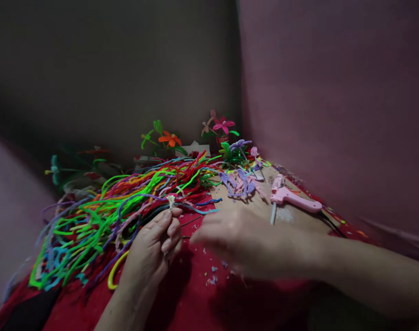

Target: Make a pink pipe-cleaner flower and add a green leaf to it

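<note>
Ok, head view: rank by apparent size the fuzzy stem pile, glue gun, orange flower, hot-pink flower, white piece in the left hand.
1. Fuzzy stem pile
2. Glue gun
3. Orange flower and hot-pink flower: too alike to rank
4. White piece, visible part only

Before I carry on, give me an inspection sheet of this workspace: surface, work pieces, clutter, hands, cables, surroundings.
Surface: red cloth, with a tan board on the right side.
Work pieces: small white-tipped piece, upright in the left hand; lilac and pink fuzzy pieces on the board.
Clutter: tangled heap of colored fuzzy stems at left; small scraps on the cloth; pink glue gun on the board.
Hands: left hand pinches the white-tipped piece; right hand is blurred, its grip unclear.
Cables: black cord from the glue gun's handle; far end not visible.
Surroundings: orange flower and pink flower behind, walls beyond.
</note>
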Demonstrator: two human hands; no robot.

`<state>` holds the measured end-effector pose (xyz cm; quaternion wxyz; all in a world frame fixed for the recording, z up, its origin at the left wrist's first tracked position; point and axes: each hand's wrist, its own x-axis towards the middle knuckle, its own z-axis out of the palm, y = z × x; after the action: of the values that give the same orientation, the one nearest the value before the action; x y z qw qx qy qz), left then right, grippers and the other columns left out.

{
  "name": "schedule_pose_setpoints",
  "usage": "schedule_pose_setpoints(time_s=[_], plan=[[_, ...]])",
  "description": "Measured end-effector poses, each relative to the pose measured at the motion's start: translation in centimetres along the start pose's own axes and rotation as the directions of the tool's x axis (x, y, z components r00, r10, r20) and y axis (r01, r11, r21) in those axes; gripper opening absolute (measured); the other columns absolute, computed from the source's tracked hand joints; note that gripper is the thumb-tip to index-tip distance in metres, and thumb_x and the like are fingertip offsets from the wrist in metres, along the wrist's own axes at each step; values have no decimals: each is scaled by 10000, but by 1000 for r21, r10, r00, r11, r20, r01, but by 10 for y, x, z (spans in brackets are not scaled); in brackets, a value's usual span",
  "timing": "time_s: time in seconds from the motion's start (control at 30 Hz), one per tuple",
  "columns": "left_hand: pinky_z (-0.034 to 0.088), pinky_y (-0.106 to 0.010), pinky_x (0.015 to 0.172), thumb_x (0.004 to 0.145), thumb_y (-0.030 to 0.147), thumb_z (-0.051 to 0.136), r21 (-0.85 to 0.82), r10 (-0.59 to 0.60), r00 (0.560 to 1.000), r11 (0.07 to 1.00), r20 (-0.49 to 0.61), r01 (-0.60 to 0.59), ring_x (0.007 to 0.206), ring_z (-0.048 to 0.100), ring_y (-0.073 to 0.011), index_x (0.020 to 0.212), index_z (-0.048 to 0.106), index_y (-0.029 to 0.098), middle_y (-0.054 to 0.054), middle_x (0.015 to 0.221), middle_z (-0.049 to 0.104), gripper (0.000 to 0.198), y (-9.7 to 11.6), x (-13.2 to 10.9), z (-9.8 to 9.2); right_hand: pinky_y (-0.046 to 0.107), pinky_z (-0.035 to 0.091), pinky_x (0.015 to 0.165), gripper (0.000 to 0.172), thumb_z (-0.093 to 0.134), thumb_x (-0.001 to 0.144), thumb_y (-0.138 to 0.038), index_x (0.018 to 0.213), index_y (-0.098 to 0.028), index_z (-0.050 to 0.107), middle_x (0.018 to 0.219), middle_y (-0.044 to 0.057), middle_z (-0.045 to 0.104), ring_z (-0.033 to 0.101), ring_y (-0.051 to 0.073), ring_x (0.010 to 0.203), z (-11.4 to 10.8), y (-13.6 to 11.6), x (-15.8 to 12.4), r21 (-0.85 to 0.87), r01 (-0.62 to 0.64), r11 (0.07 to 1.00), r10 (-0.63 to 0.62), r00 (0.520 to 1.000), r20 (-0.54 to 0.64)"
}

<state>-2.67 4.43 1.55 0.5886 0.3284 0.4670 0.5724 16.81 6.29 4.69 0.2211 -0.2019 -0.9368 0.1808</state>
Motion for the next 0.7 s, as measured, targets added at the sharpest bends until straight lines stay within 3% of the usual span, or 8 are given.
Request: schedule_pose_setpoints(time_s=[0.07, 0.13, 0.2, 0.3, 0.5, 0.7], plan=[[209, -120, 310, 761, 279, 620, 14, -15, 1000, 1000, 16, 15, 326, 229, 10, 833, 598, 140, 82, 525, 385, 158, -1, -1, 0, 252, 342, 601, 206, 500, 762, -86, 868, -193, 640, 838, 49, 622, 533, 148, 696, -16, 31, 0, -260, -189, 947, 197, 980, 4], [203, -121, 316, 773, 280, 606, 28, -12, 999, 1000, 34, 11, 334, 229, 9, 842, 597, 137, 80, 531, 388, 159, -2, -1, -1, 273, 336, 603, 157, 521, 761, -112, 827, -171, 650, 866, 90, 611, 542, 189, 750, -28, 68, -1, -478, -326, 816, 377, 926, 12], [201, -120, 324, 778, 281, 600, 44, -6, 999, 999, 42, 5, 342, 239, 7, 847, 597, 132, 76, 532, 393, 164, -3, -2, -2, 286, 325, 583, 157, 515, 776, -135, 845, -146, 655, 860, 136, 596, 545, 225, 785, -36, 100, -5, -611, -351, 710, 452, 892, 13], [206, -119, 334, 780, 281, 600, 59, -17, 998, 998, 58, 14, 352, 252, 3, 849, 598, 131, 73, 530, 397, 165, -4, -2, -2, 282, 318, 572, 199, 487, 798, -138, 897, -164, 658, 858, 138, 602, 557, 218, 778, -36, 129, -13, -641, -337, 689, 486, 872, 65], [204, -122, 331, 751, 293, 628, 55, -15, 997, 998, 72, 11, 352, 257, -1, 844, 604, 130, 70, 532, 411, 189, -6, -1, -2, 277, 325, 584, 211, 463, 840, -192, 978, -198, 623, 901, 113, 612, 562, 200, 774, -25, 136, -21, -657, -327, 679, 490, 869, 75], [202, -123, 327, 747, 296, 630, 32, 0, 994, 999, 106, -4, 350, 245, -1, 843, 608, 132, 69, 533, 414, 191, -7, 0, -5, 275, 295, 568, 215, 440, 847, -169, 966, -194, 617, 862, 91, 610, 555, 189, 760, -30, 128, -21, -702, -261, 662, 454, 886, 99]])
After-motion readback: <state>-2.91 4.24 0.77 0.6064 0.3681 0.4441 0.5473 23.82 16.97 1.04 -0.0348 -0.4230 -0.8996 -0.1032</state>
